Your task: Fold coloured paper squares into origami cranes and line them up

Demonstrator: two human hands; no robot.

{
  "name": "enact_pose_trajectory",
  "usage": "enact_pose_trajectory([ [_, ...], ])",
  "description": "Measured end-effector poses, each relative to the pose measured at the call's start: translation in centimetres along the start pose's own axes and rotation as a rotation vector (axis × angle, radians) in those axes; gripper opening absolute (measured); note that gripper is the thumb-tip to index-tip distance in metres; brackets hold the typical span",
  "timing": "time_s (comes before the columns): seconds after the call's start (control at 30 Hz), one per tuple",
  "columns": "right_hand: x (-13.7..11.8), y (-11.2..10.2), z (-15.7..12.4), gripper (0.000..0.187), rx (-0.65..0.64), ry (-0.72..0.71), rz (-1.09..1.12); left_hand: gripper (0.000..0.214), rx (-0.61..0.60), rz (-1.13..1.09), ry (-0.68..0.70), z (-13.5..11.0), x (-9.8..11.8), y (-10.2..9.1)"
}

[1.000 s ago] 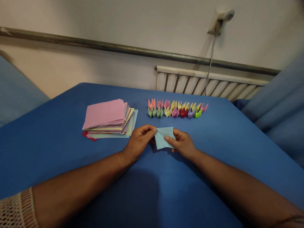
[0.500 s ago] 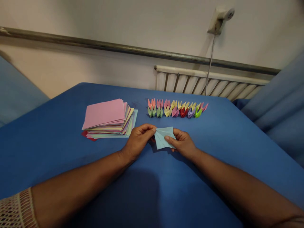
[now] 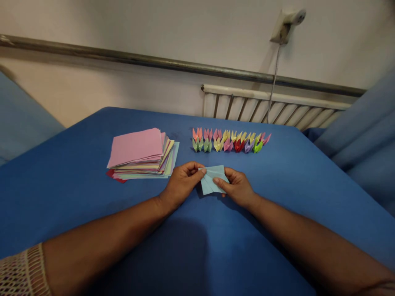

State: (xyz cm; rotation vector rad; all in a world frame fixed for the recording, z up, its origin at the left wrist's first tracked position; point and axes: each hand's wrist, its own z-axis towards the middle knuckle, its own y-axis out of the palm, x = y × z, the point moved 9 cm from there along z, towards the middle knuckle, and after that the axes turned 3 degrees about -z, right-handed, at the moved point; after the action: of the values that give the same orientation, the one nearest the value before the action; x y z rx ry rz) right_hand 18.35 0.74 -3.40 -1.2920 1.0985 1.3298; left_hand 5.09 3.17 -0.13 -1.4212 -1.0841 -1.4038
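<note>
A small square of folded light-blue paper (image 3: 211,185) is held between my two hands, with crease lines fanning from its upper left corner. My left hand (image 3: 185,179) pinches that corner between thumb and fingers. From the other side, my right hand (image 3: 237,186) grips the paper, its thumb lying flat on the face and its fingers behind, mostly hidden. Beyond the hands stand two rows of folded paper cranes (image 3: 228,144) in green, yellow, pink, red, purple and orange.
To the left lies a tall, uneven stack of coloured paper sheets (image 3: 135,146), pink on top. Everything rests on a blue-covered table (image 3: 77,197). Behind it are a metal rail (image 3: 148,61), a radiator (image 3: 247,93) and a wall socket with a cord (image 3: 282,28). Blue curtains (image 3: 364,135) hang at the right.
My left thumb has slid slightly right onto the paper's upper left corner. The paper has shifted a little left; my right hand keeps nearly the same grip.
</note>
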Motion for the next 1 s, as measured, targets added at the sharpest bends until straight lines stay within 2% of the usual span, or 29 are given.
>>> enact_pose_trajectory([
  [0.23, -0.1, -0.6, -0.1, 0.022, 0.059, -0.033, -0.148, 0.027, -0.057, -0.03, -0.013, 0.1, -0.4, 0.6],
  [0.43, -1.1, -0.8, -0.5, 0.018, 0.088, -0.129, -0.406, 0.024, -0.037, 0.054, -0.005, 0.1, -0.3, 0.4],
  [0.6, -1.4, -1.0, -0.6, 0.017, 0.1, -0.156, -0.486, 0.021, -0.041, 0.019, -0.014, 0.1, -0.4, 0.3],
  [0.73, -0.8, -0.8, -0.4, 0.017, 0.068, -0.109, -0.355, 0.021, -0.05, -0.051, -0.064, 0.2, -1.1, 0.3],
  [0.87, 0.0, -0.6, 0.1, 0.029, 0.03, 0.007, -0.105, 0.026, -0.076, -0.15, -0.1, 0.5, -1.8, 0.3],
  [1.0, 0.2, -0.6, 0.4, 0.035, 0.009, 0.047, -0.028, 0.037, -0.113, -0.19, -0.103, 0.7, -1.8, 0.3],
])
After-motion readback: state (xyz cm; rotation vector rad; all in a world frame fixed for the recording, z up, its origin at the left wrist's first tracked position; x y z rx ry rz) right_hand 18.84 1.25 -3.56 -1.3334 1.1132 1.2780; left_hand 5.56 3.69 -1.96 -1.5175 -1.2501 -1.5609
